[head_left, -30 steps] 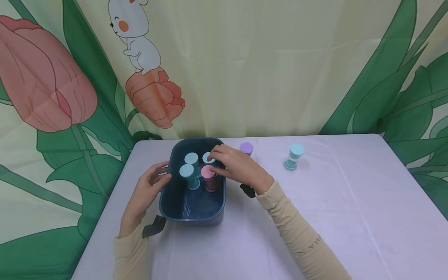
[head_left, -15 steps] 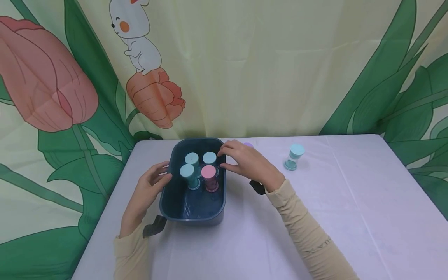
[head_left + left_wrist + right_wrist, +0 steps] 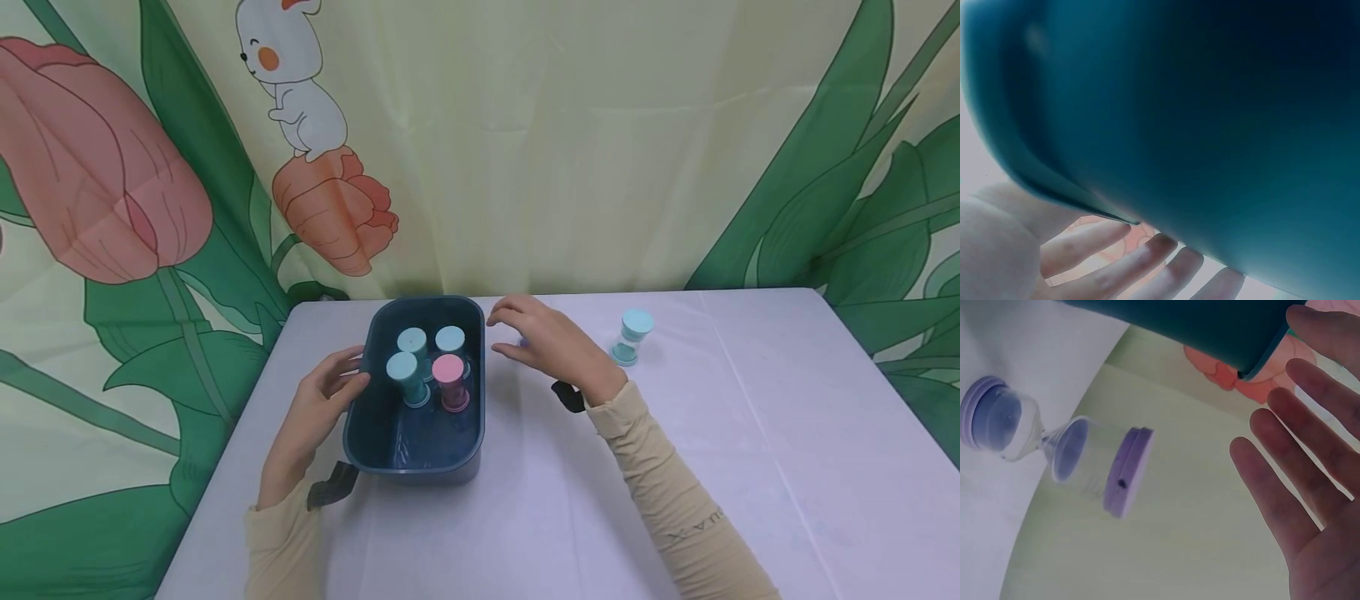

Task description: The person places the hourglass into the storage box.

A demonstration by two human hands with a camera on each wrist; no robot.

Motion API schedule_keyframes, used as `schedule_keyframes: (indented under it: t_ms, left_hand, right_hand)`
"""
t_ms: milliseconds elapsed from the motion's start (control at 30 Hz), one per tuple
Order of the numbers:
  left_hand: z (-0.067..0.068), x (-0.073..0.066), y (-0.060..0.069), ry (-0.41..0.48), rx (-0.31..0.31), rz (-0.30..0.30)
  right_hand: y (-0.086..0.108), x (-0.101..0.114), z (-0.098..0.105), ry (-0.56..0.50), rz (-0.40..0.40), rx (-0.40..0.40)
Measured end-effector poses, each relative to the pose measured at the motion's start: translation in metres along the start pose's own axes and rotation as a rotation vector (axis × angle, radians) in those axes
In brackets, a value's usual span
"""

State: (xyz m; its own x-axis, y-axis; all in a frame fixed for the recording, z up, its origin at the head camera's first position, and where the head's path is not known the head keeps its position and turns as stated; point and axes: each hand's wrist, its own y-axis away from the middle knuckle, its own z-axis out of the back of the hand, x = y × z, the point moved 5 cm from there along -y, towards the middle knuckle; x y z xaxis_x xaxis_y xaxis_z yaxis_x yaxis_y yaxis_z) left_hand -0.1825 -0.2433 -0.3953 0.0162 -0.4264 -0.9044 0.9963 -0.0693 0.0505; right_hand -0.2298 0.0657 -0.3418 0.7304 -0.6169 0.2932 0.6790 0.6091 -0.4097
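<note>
My left hand (image 3: 324, 402) rests against the left wall of a dark blue plastic bin (image 3: 416, 446). In the left wrist view its fingertips (image 3: 1192, 257) touch the bin's outer side. Inside the bin stand a pink hourglass (image 3: 450, 383) and three teal hourglasses (image 3: 407, 379). My right hand (image 3: 546, 340) hovers just right of the bin, fingers spread and holding nothing. A purple hourglass (image 3: 1088, 450) stands close to that hand; in the head view the hand hides most of it. Another teal hourglass (image 3: 630, 337) stands upright farther right on the table.
A white cloth covers the table (image 3: 675, 467). Behind its far edge hangs a curtain (image 3: 562, 167) printed with a rabbit on a carrot, a tulip and leaves. The hourglasses gather toward the bin's far half.
My right hand has drawn back from over the hourglasses in the bin, moving right past its rim and now covering most of the purple hourglass. My left hand stays put.
</note>
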Motion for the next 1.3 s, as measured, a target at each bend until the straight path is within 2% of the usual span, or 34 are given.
schedule_keyframes:
  t_ms: [400,633,967,1300]
  left_hand:
    - [0.0,0.0,0.0,-0.006,-0.007,0.002]
    - [0.001,0.001,0.0,-0.005,-0.006,0.004]
    - [0.0,0.002,0.0,-0.001,-0.003,0.008]
    - [0.0,0.001,-0.001,-0.01,-0.01,0.008]
  right_hand:
    - [0.006,-0.025,-0.002,-0.036,-0.098,0.016]
    - [0.01,-0.037,-0.008,-0.027,-0.125,0.012]
    - [0.013,-0.047,-0.022,-0.017,-0.205,0.087]
    - [0.013,-0.052,-0.026,-0.053,-0.178,-0.021]
